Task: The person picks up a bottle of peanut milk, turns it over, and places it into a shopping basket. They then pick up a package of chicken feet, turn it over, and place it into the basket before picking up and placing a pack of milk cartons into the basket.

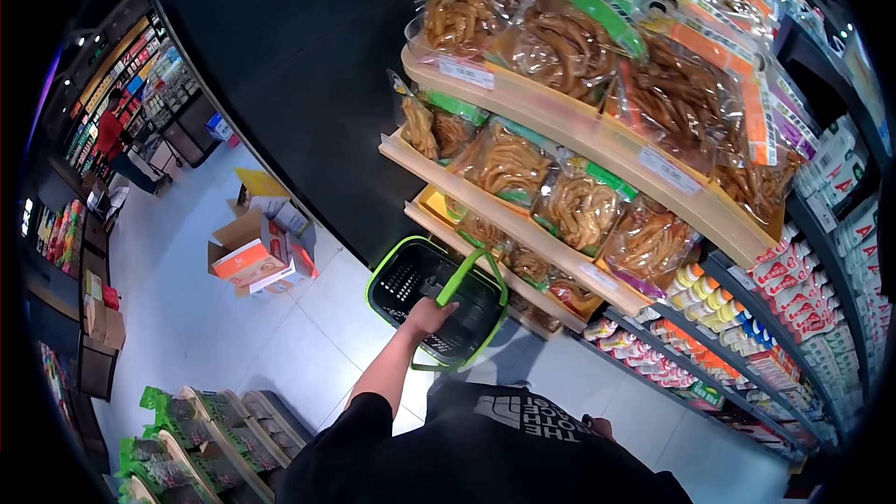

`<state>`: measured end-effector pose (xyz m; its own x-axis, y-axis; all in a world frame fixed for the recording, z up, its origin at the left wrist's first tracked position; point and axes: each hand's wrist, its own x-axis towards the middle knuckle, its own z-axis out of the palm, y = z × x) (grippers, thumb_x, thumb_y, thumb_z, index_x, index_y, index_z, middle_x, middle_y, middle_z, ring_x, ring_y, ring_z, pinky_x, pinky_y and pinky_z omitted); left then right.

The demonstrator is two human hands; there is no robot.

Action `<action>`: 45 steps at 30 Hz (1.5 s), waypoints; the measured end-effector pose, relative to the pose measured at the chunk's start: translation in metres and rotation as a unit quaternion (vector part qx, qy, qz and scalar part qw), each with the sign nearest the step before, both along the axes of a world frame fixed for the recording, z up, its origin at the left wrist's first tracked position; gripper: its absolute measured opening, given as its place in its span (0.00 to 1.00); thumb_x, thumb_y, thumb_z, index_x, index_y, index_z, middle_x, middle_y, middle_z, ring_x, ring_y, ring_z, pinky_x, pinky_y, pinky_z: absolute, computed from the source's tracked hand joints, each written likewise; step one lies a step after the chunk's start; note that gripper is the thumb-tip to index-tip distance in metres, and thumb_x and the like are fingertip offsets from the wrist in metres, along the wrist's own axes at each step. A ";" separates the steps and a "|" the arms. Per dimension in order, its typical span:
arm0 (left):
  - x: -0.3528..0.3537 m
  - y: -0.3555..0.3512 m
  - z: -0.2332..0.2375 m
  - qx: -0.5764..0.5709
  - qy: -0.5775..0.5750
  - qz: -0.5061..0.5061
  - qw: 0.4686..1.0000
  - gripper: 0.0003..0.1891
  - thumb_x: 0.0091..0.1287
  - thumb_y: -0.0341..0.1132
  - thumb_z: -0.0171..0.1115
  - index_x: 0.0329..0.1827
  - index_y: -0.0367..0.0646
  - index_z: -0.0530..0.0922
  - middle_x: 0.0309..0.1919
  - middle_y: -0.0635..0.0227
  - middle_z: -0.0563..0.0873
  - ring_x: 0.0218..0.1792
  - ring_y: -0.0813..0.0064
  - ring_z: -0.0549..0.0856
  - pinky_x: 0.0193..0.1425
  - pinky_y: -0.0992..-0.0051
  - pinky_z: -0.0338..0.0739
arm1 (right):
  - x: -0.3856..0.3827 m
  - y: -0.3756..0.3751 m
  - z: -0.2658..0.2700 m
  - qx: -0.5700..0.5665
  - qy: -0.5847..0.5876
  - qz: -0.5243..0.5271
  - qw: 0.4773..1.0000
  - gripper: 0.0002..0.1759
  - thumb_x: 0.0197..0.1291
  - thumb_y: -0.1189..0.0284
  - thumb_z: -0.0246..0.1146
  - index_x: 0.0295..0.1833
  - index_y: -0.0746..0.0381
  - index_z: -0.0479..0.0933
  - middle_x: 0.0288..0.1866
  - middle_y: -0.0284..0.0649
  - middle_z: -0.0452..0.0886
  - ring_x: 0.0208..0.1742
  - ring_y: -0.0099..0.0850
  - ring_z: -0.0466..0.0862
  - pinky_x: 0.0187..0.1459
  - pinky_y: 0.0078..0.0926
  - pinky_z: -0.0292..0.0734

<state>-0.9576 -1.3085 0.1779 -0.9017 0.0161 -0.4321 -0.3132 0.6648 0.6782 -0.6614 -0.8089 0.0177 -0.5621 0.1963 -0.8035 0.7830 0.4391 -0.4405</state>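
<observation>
My left hand (429,316) is closed around the green handle of a black shopping basket (401,280) with a green rim. The basket hangs beside the lower tiers of a wooden-edged display shelf (551,121), its perforated black inner wall facing up. Clear bags of brown, glossy packaged food (565,47) fill the top tier, and paler bags (509,163) lie on the tier below. Close to my black shirt, my right hand (600,427) shows only in small part at the lower right. Its fingers are mostly hidden.
Shelves of bottles (719,303) curve along the right. Open cardboard boxes (250,247) stand on the tiled floor (341,331) to the left. A lower rack of green-edged bags (173,443) is at the bottom left. A person in red (112,138) stands near a cart farther back.
</observation>
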 end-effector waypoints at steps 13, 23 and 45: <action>-0.051 -0.096 -0.040 0.199 -0.170 0.015 0.965 0.21 0.67 0.45 0.62 0.26 0.34 0.76 0.11 0.68 0.72 0.09 0.73 0.70 0.14 0.69 0.63 | -0.084 -0.175 0.033 -0.014 0.007 -0.272 0.962 0.22 0.65 0.60 0.56 0.56 0.66 0.73 0.36 0.45 0.84 0.23 0.32 0.84 0.21 0.27 0.79; -0.010 -0.053 -0.026 0.264 -0.250 0.013 0.931 0.19 0.68 0.41 0.61 0.20 0.45 0.68 0.10 0.74 0.67 0.09 0.80 0.65 0.12 0.73 0.56 | 0.002 -0.171 0.039 0.002 -0.035 -0.376 0.926 0.23 0.65 0.60 0.57 0.58 0.66 0.73 0.37 0.45 0.84 0.23 0.31 0.84 0.20 0.27 0.79; 0.185 0.207 -0.032 0.019 -0.054 -0.035 0.998 0.23 0.65 0.46 0.58 0.22 0.31 0.76 0.13 0.59 0.78 0.11 0.64 0.78 0.15 0.64 0.71 | 0.394 -0.020 -0.015 -0.106 -0.058 -0.612 0.781 0.21 0.68 0.61 0.55 0.58 0.65 0.70 0.37 0.47 0.82 0.20 0.32 0.79 0.18 0.30 0.76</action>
